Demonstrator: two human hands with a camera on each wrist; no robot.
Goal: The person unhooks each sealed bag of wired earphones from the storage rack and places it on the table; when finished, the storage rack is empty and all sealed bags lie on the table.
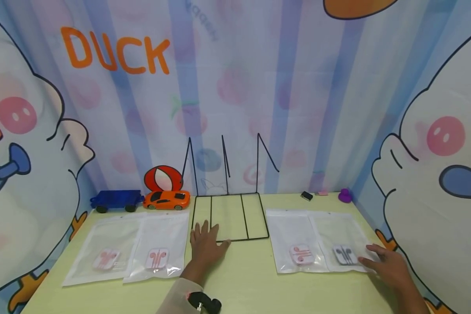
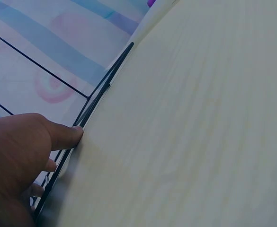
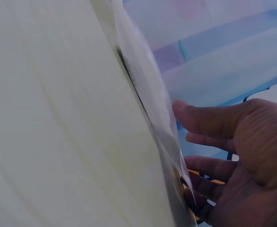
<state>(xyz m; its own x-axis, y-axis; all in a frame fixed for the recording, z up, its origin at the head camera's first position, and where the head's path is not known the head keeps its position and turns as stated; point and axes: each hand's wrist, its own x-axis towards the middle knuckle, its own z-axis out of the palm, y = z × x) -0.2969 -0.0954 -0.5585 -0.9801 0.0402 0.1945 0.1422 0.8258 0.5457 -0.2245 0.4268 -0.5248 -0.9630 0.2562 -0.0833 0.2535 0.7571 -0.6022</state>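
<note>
My left hand (image 1: pixel 206 244) lies with spread fingers over the front left part of a black wire rack (image 1: pixel 243 239). Its thumb touches the front wire in the left wrist view. At the far right, my right hand (image 1: pixel 390 264) is at the edge of a clear zip bag (image 1: pixel 341 231) holding a small square case with dark earphones (image 1: pixel 344 254). Thumb and fingers stand apart there, touching the bag's edge in the right wrist view. Beside it lies another zip bag (image 1: pixel 288 226) with a pink earphone case (image 1: pixel 302 254).
Left of the rack lie two more zip bags (image 1: pixel 115 226) (image 1: pixel 166 226) with pink earphone cases. Behind them stand a blue toy trailer (image 1: pixel 117 199) and an orange toy car (image 1: pixel 167 200). A small black block (image 1: pixel 307 196), a pink piece (image 1: pixel 322 192) and a purple duck (image 1: pixel 345 196) sit at the back right.
</note>
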